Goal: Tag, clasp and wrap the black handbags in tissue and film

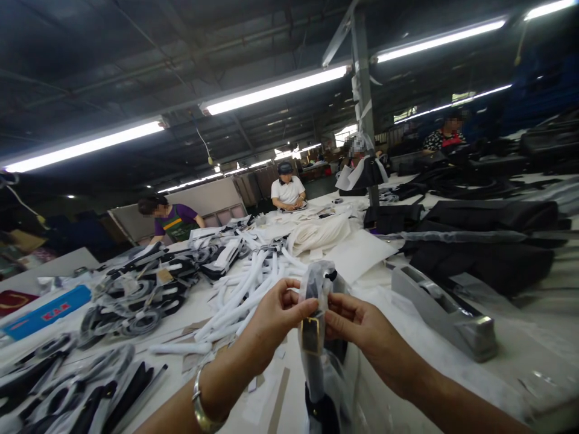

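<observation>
Tube lights (277, 90) beneath dark ceiling (244, 27)

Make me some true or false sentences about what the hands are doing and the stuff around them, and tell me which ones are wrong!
1. The left hand and the right hand both touch the film-wrapped strap. True.
2. The buckle on the strap is blue. False: the buckle is gold-coloured.
3. White tubes lie beyond the left hand. True.
4. The bracelet is on the right wrist. False: the bracelet is on the left wrist.
5. The blue box is to the right of both hands. False: the blue box is far off to the left.
6. A person in a white top is in the background. True.
</observation>
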{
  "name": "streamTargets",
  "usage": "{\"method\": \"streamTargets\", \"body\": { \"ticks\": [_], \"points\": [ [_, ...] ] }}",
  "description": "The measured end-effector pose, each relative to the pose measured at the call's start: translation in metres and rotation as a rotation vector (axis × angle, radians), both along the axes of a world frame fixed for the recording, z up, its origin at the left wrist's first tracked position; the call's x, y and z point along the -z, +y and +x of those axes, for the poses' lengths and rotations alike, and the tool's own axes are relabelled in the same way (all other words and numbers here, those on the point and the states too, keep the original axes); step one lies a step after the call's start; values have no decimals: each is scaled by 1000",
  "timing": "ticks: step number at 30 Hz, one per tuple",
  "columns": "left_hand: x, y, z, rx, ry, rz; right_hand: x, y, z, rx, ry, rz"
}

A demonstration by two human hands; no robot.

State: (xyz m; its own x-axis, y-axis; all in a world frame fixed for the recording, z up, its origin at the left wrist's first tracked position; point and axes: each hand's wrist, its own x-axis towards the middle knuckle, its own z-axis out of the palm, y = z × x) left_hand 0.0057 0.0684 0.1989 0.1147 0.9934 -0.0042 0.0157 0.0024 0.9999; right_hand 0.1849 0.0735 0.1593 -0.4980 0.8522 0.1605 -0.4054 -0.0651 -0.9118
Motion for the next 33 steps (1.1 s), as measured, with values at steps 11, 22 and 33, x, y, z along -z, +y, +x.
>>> {"method": "streamTargets", "body": {
  "ticks": [11,22,33],
  "points": [
    [-12,-3,-6,243,46,-144,2,11,-6,88,-122,51],
    [-1,1,-4,129,85,52,47,-56,-12,-4,-722,1365],
    [5,11,2,170,201,60,146,-61,-187,-248,-1550,1082]
  ]
}}
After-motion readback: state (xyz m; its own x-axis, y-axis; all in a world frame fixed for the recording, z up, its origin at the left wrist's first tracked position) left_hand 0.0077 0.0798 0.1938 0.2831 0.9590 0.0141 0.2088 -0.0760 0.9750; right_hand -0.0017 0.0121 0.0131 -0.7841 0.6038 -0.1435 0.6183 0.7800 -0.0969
